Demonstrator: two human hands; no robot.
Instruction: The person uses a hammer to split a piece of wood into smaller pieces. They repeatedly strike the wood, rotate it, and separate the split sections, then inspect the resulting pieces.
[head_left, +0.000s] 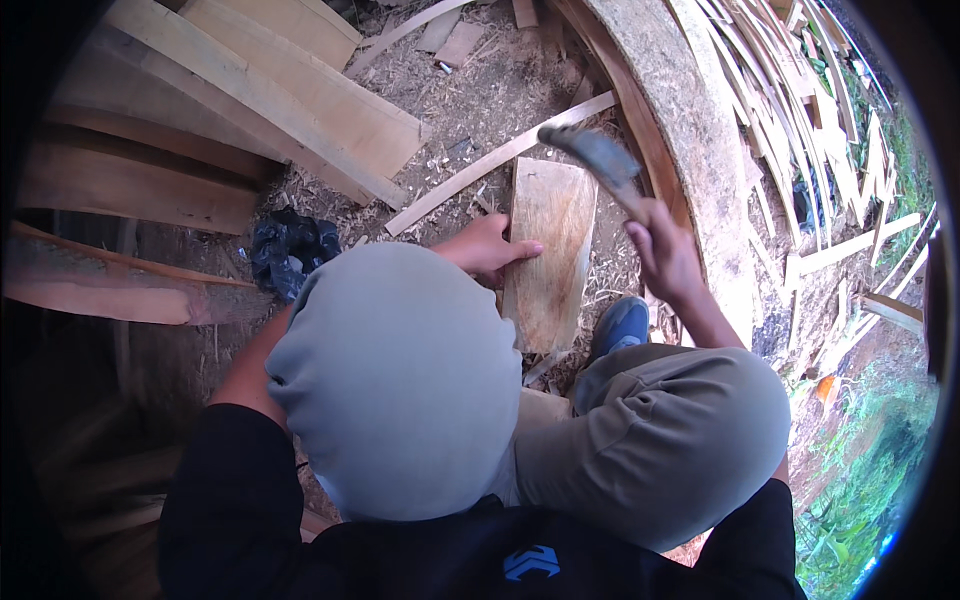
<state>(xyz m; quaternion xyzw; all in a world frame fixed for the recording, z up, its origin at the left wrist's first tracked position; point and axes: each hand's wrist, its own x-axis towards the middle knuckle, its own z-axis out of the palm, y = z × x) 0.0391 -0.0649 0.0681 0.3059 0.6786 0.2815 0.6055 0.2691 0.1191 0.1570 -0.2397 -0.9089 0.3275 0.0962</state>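
A short, thick wooden board (553, 240) stands or lies on the chip-strewn ground in front of my knees; I cannot tell how far it is tilted. At its left edge my left hand (490, 247) grips it, the thumb laid across its face and the other fingers partly hidden. My right hand (668, 255) is closed round the light handle of a hand tool with a curved grey metal head (595, 152). That head is raised over the board's upper right corner, apart from the wood in this view. My left knee hides part of my left forearm.
Thick planks (290, 100) are stacked at the upper left. A thin wooden strip (500, 150) lies behind the board. Crumpled black plastic (290, 250) sits to the left. On the right runs a curved ledge (690, 130), with many loose strips (800, 130) beyond. My blue shoe (622, 325) is close to the board.
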